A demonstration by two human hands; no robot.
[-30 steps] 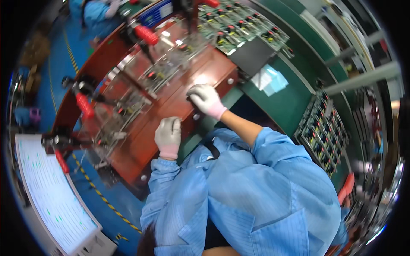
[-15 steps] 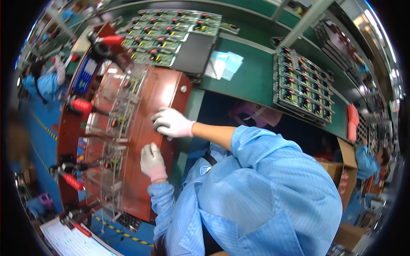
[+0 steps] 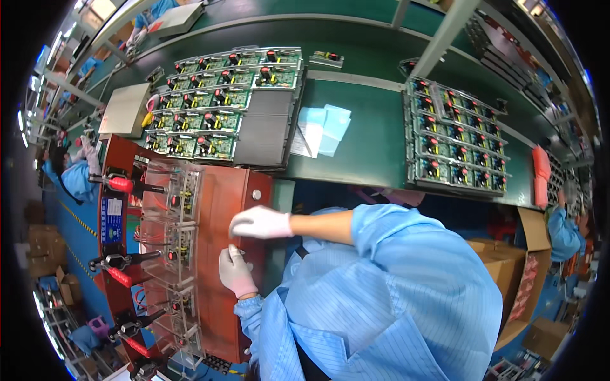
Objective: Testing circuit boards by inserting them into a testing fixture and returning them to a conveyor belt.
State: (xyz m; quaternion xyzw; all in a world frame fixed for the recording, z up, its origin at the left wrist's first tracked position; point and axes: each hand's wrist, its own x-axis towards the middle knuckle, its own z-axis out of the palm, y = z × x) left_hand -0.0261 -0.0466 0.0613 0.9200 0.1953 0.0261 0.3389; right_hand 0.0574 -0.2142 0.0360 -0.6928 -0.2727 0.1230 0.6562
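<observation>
My right hand (image 3: 260, 223), in a white glove, is held over the red-brown front of the test bench (image 3: 219, 254). Its fingers are curled and pressed together, and whatever they may hold is hidden. Just below it is my left hand (image 3: 236, 273), gloved too, with fingers bent in and thumb up. I cannot make out anything in it. The two hands nearly meet. Left of them stands a row of clear plastic fixtures (image 3: 166, 254) holding green circuit boards (image 3: 181, 197). Black toggle clamps with red handles (image 3: 119, 274) sit behind the fixtures.
Beyond the bench, a tray of circuit boards (image 3: 210, 120) lies on the green worktable (image 3: 362, 152), with a black panel (image 3: 264, 130) in it. Blue and white sheets (image 3: 330, 130) lie beside it. Another board tray (image 3: 457, 143) is farther right. Cardboard boxes (image 3: 508, 273) stand behind my right arm.
The view has shifted, so the bench and trays sit lower in the picture. My right hand has come off the bench knob's side and closer to my left hand.
</observation>
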